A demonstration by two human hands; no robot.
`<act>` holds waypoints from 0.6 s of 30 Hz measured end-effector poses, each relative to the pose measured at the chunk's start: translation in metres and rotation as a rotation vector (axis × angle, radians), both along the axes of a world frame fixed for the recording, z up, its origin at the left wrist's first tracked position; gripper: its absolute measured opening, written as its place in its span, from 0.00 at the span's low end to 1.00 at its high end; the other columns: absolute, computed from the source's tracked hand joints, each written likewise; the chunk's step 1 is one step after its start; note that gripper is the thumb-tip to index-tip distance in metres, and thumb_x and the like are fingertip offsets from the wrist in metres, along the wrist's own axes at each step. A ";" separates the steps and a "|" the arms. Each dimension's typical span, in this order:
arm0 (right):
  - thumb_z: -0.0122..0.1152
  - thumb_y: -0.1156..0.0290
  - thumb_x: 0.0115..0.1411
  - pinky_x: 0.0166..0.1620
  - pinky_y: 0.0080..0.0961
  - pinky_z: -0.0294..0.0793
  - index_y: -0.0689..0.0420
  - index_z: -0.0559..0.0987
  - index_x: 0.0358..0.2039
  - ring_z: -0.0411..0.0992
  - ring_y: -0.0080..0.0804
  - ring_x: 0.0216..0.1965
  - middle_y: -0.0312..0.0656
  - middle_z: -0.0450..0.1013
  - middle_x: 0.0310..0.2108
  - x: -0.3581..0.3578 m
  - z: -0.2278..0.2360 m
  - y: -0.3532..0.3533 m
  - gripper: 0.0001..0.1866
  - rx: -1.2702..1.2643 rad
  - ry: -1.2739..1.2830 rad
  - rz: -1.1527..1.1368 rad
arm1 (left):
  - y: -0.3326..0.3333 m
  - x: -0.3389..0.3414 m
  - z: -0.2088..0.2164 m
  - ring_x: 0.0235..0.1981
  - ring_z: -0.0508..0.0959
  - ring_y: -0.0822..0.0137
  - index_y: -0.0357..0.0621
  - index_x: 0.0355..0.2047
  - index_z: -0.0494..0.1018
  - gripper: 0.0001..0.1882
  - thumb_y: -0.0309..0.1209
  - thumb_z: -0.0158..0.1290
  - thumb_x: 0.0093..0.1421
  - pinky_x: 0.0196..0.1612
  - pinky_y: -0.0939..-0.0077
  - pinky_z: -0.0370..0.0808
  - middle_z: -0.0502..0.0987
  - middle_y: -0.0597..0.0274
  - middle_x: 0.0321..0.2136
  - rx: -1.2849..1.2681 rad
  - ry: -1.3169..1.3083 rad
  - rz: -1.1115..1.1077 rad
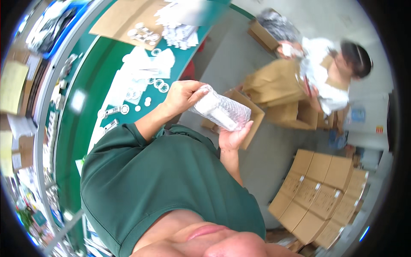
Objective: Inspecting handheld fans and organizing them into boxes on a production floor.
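A bubble-wrapped package [222, 110] with something white inside is held up in front of my body. My left hand [182, 96] pinches its upper left end between thumb and fingers. Under its lower right end, my right hand [235, 136] grips from below, some of its fingers hidden behind the wrap. What exactly the white contents are cannot be made out through the bubbles. An open cardboard box [253, 112] stands just beyond the package, partly covered by it.
On the left, a green-topped workbench [182, 68] carries white ring parts [161, 84], clear plastic bags [143, 64] and a pile of white papers [182, 34]. Another person [319, 68] stands at the far right, near open cartons [295, 113]. Stacked cardboard boxes [314, 192] stand at the lower right.
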State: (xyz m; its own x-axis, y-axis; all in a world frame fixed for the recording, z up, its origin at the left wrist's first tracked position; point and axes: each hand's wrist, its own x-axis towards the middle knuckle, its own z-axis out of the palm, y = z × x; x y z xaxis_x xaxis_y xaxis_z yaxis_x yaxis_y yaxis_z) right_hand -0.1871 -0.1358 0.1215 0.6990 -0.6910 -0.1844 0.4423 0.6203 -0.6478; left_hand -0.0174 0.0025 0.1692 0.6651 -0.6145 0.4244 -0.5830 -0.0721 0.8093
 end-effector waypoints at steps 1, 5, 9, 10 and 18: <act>0.41 0.34 0.65 0.58 0.46 0.71 0.56 0.65 0.61 0.67 0.42 0.59 0.43 0.68 0.58 0.015 0.000 0.009 0.39 0.093 0.014 0.123 | 0.017 0.010 0.000 0.25 0.81 0.57 0.40 0.35 0.81 0.09 0.33 0.60 0.59 0.30 0.69 0.78 0.81 0.54 0.25 -0.034 -0.127 0.083; 0.37 0.33 0.65 0.41 0.44 0.82 0.51 0.66 0.61 0.72 0.40 0.55 0.42 0.70 0.56 0.059 -0.017 0.031 0.38 0.120 0.058 0.553 | 0.075 0.025 -0.002 0.23 0.80 0.61 0.41 0.32 0.80 0.11 0.31 0.67 0.51 0.27 0.71 0.76 0.79 0.58 0.23 -0.107 -0.222 0.255; 0.36 0.34 0.66 0.37 0.39 0.83 0.51 0.65 0.61 0.75 0.40 0.49 0.43 0.72 0.54 0.097 -0.025 0.059 0.38 0.209 0.112 0.818 | 0.112 0.036 -0.004 0.23 0.80 0.65 0.40 0.29 0.79 0.11 0.31 0.69 0.48 0.26 0.74 0.75 0.79 0.58 0.23 -0.239 0.013 0.405; 0.36 0.34 0.66 0.37 0.39 0.83 0.51 0.65 0.61 0.75 0.40 0.49 0.43 0.72 0.54 0.105 -0.028 0.066 0.38 0.213 0.118 0.840 | 0.121 0.036 -0.006 0.23 0.80 0.65 0.40 0.29 0.79 0.11 0.31 0.69 0.48 0.26 0.74 0.75 0.79 0.58 0.23 -0.236 0.014 0.427; 0.39 0.36 0.67 0.39 0.33 0.80 0.53 0.66 0.60 0.77 0.37 0.38 0.44 0.75 0.48 0.149 -0.038 0.101 0.35 0.116 0.058 1.211 | 0.178 0.056 -0.014 0.30 0.72 0.79 0.42 0.30 0.74 0.11 0.34 0.62 0.60 0.34 0.82 0.70 0.76 0.69 0.27 -0.681 0.420 0.327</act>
